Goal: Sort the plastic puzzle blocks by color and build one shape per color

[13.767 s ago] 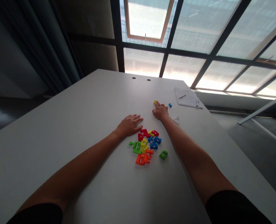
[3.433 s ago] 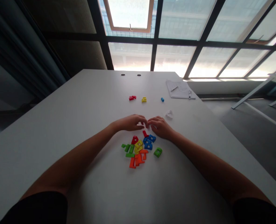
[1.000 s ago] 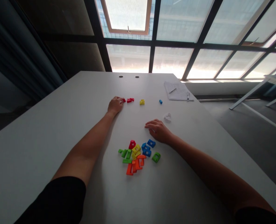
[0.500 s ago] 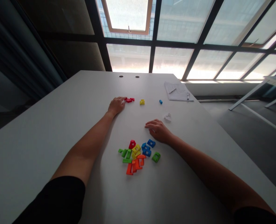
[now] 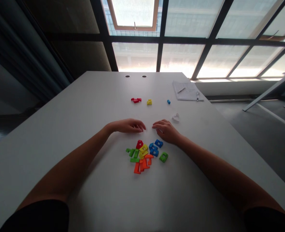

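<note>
A loose pile of coloured plastic letter-shaped pieces point(image 5: 142, 156) in red, yellow, blue, green and orange lies on the white table point(image 5: 60, 129). My left hand point(image 5: 130, 126) rests palm down just above the pile, holding nothing. My right hand point(image 5: 165, 131) lies close beside it, its fingers curled lightly, also empty and nearest the blue pieces point(image 5: 155, 147). Farther off stand a small red group point(image 5: 136, 100), a yellow piece point(image 5: 149, 102) and a small blue piece point(image 5: 168, 101).
A crumpled white tissue point(image 5: 175, 117) lies right of the hands. Sheets of paper point(image 5: 184, 91) with a pen point(image 5: 197, 96) on them sit at the far right of the table. Two small holes point(image 5: 135, 76) mark the far edge, beyond which are large windows.
My left hand has drawn back from the red pieces to just above the pile. The right hand has barely moved. The view has tilted slightly.
</note>
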A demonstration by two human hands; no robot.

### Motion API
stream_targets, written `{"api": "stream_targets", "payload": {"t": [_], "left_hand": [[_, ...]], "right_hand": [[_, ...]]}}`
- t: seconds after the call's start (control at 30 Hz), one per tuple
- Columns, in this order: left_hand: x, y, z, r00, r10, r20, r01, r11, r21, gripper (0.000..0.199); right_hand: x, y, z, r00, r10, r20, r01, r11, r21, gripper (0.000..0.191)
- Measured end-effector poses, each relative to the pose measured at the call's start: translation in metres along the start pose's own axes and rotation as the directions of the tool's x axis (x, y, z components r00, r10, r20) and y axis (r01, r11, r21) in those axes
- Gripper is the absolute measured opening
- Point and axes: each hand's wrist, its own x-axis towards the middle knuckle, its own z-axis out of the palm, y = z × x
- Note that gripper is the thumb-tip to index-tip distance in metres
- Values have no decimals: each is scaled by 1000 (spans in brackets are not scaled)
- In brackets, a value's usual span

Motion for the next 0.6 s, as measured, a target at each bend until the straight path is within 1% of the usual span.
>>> {"api": "stream_targets", "payload": {"t": [0.03,0.1,0.13,0.2,0.27,0.37,0.47,0.53,0.6], "left_hand": [[-5,11,2,996,21,91,-20,1000,-14,42],[-10,27,5,984,57,166,-63,998,32,42],[-11,32,6,979,68,190,-83,994,68,40],[-9,35,8,974,77,211,-105,987,124,33],[-6,32,8,980,79,181,-104,985,135,27],[-3,19,5,996,81,47,-88,984,153,26],[0,-2,-2,991,57,-118,-30,974,224,30],[4,-19,-9,964,37,-264,36,963,267,33],[11,-37,-16,903,23,-429,116,949,294,34]], "right_hand": [[0,0,0,1000,1,-2,-1,1000,-1,33],[0,-1,0,1000,6,-5,-6,1000,-7,32],[0,-1,0,1000,9,-4,-9,1000,-11,31],[0,-1,0,1000,12,1,-12,1000,-18,31],[0,0,0,1000,10,4,-10,1000,-20,31],[0,0,0,1000,4,-2,-4,1000,-11,31],[0,0,1,1000,3,-6,-3,1000,-1,31],[0,0,1,1000,4,-3,-4,1000,0,31],[0,0,1,1000,7,0,-7,1000,-4,31]]}}
